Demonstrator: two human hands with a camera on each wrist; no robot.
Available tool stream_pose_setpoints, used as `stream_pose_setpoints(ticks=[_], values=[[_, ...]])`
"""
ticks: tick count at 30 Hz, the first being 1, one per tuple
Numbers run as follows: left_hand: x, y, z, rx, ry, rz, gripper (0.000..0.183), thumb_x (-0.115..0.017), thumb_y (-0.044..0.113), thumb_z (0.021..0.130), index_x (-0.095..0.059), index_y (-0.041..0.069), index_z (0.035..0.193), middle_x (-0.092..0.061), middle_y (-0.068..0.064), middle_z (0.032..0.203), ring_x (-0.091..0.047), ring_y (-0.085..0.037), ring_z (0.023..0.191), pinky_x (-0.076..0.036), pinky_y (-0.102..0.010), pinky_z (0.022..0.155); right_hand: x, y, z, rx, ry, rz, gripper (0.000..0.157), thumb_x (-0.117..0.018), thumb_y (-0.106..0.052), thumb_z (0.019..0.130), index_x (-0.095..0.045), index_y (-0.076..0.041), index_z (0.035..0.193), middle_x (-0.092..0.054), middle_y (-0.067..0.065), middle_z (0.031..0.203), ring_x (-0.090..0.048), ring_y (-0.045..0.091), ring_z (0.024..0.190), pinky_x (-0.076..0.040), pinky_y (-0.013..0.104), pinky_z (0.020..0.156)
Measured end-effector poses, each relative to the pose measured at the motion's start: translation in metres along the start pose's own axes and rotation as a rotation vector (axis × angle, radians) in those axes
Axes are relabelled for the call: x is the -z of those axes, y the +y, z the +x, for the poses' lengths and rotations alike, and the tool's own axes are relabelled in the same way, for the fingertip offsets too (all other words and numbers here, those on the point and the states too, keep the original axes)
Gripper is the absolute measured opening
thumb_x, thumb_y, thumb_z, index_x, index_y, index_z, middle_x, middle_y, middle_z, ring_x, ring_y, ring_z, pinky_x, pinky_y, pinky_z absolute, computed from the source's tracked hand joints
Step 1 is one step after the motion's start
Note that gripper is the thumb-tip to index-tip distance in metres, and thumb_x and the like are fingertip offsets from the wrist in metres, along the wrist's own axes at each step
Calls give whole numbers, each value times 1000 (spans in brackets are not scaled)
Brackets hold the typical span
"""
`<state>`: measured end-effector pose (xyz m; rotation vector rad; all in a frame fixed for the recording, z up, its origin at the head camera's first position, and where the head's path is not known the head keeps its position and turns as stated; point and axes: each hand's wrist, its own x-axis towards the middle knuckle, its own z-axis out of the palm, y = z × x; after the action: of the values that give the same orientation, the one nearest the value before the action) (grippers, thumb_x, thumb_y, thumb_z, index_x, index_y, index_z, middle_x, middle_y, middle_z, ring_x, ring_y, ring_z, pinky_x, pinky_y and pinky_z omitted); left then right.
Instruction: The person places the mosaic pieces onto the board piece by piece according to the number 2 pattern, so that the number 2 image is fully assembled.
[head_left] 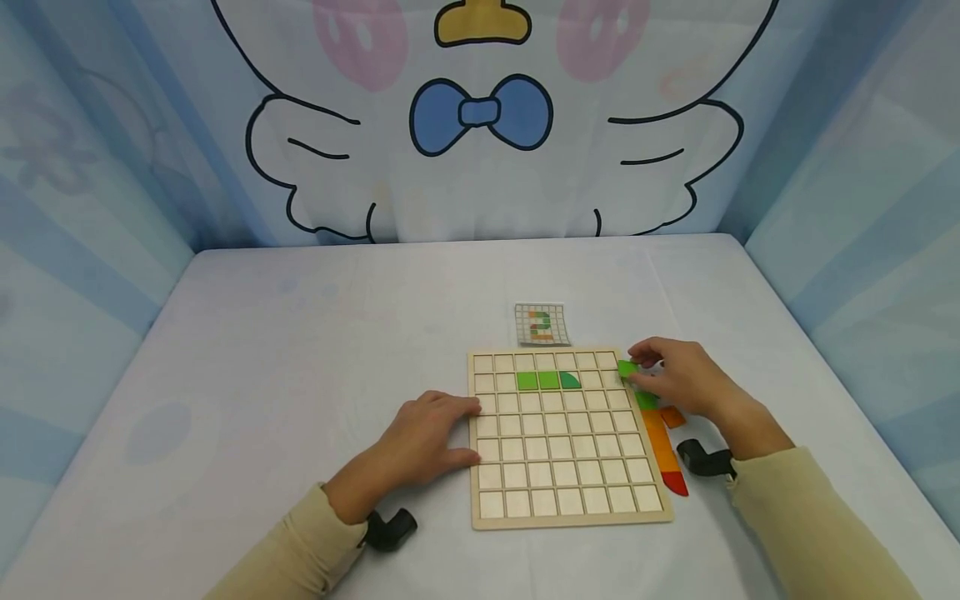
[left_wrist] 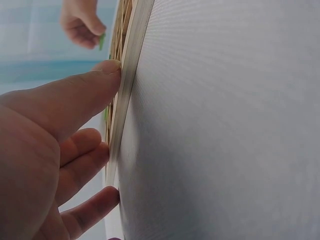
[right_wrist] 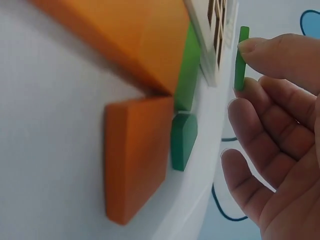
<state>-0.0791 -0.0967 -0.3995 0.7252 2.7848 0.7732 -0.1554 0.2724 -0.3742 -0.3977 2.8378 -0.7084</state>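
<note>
A wooden grid board [head_left: 570,524] lies on the white table. Two light green square tiles [head_left: 527,381] and a dark green rounded tile [head_left: 569,381] sit side by side in its second row. My left hand [head_left: 423,437] rests at the board's left edge, thumb and fingertips against the rim and fingers fairly straight. Over the upper right edge, my right hand [head_left: 693,379] pinches a light green square tile [right_wrist: 242,59] between thumb and finger. In the right wrist view this tile stands edge-on, raised off the table.
Along the board's right side lie orange tiles [head_left: 661,440], a red rounded tile [head_left: 675,483] and a light green tile [head_left: 647,401]. A separate orange square [right_wrist: 142,160] and a dark green rounded tile [right_wrist: 184,142] lie beside them. Behind the board is a printed pattern card [head_left: 542,324].
</note>
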Motion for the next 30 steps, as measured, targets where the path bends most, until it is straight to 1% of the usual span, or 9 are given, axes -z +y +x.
stream_pose_setpoints(ticks=[5, 12, 17, 22, 30], values=[[0, 0, 0, -1, 3, -4, 59, -83, 31, 83, -61, 9, 134, -64, -6, 131, -52, -32, 123, -42, -53, 97, -1, -8, -2, 34, -12, 1, 36, -72, -19, 92, -64, 2, 120, -67, 13, 107, -60, 32, 100, -50, 52, 90], [0, 1, 0, -2, 1, -1, 58, -84, 30, 83, -62, 9, 133, -64, -7, 130, -52, -32, 122, -43, -53, 96, -5, -17, -3, 41, -48, 47, 35, -72, -20, 92, -65, -1, 119, -66, 9, 106, -60, 29, 99, -54, 44, 83], [0, 1, 0, -1, 5, -5, 58, -84, 29, 83, -62, 9, 132, -64, -7, 129, -53, -32, 122, -43, -53, 96, -11, -21, -3, 95, -42, 32, 31, -73, -18, 91, -66, -1, 116, -67, 5, 103, -61, 26, 97, -51, 48, 87], [1, 1, 0, -2, 6, -7, 58, -83, 30, 83, -62, 9, 133, -64, -8, 130, -52, -33, 122, -43, -54, 96, -14, -24, -4, 134, -47, 24, 28, -73, -17, 91, -67, -2, 113, -67, 2, 100, -61, 24, 95, -50, 48, 87], [1, 1, 0, -3, 3, -7, 59, -83, 30, 83, -61, 9, 134, -63, -8, 131, -52, -33, 123, -42, -54, 97, -17, -34, -6, 174, -60, 23, 28, -72, -16, 91, -68, -1, 114, -69, 5, 104, -64, 26, 98, -51, 48, 88]])
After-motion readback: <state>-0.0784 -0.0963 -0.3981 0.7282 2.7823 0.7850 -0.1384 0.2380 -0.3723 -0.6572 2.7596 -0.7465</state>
